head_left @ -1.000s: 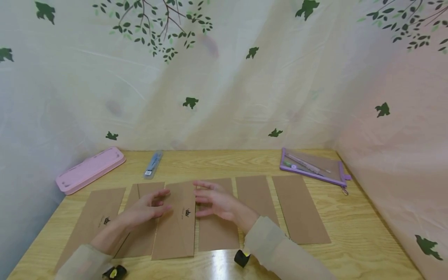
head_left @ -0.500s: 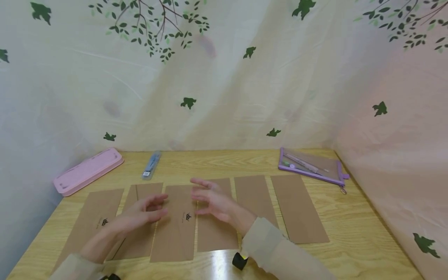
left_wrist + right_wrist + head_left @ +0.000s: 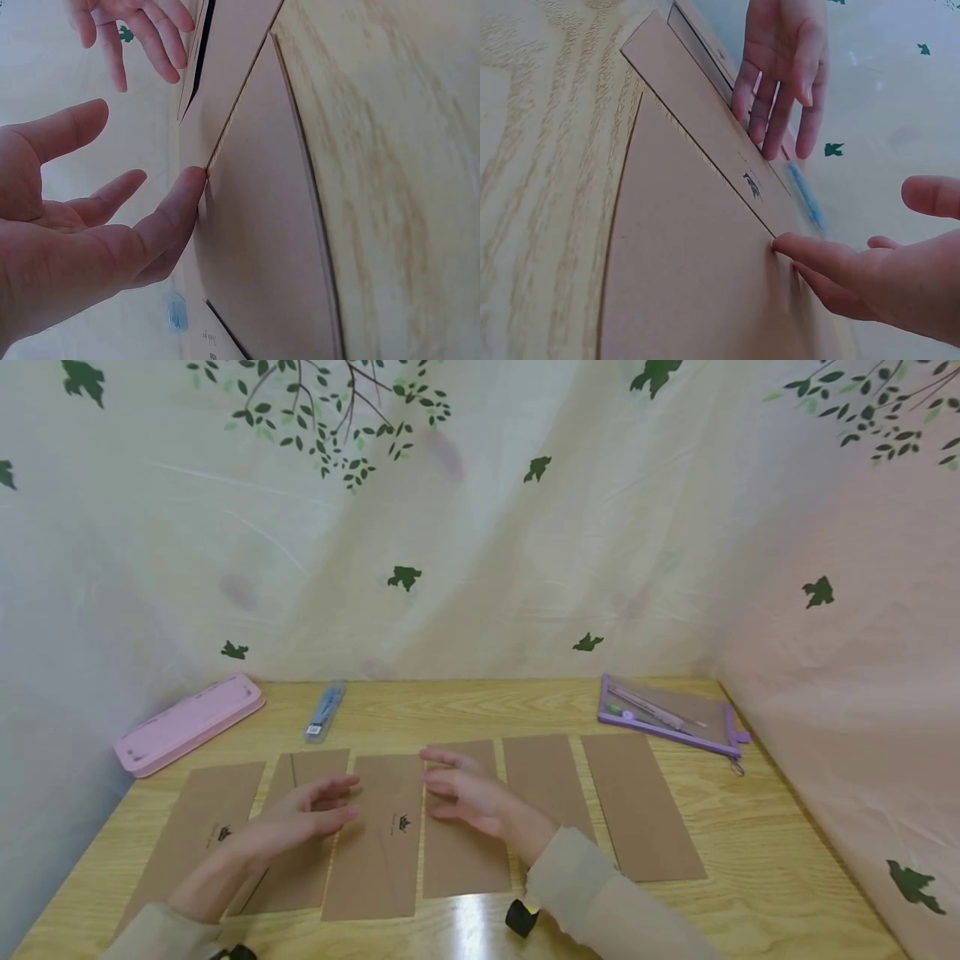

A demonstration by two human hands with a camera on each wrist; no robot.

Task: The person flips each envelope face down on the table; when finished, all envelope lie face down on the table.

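Several brown cardboard panels lie side by side in a row on the wooden table. My left hand [image 3: 303, 818] is over the second panel from the left [image 3: 300, 881], fingers loosely bent, nothing in its grasp. Between my hands lies a panel with a small black crown print [image 3: 375, 877]. My right hand [image 3: 472, 797] is over the plain panel [image 3: 467, 864] just right of it, fingers spread and holding nothing. In the right wrist view, one right fingertip [image 3: 784, 244] is right at the seam between these two panels. The left wrist view shows a left fingertip [image 3: 193, 180] at a panel edge.
Another crown-printed panel [image 3: 187, 835] lies far left, and two plain panels [image 3: 543, 777] lie to the right. Behind the row are a pink case [image 3: 195, 722], a blue slim packet [image 3: 326, 712] and a purple-edged clear pouch [image 3: 667, 718] with pens. A leaf-patterned curtain [image 3: 480, 543] encloses the table.
The crown-printed middle panel, whose far edge looked slightly raised, now lies flat. My left hand has shifted a little left off it; my right hand has moved only slightly.
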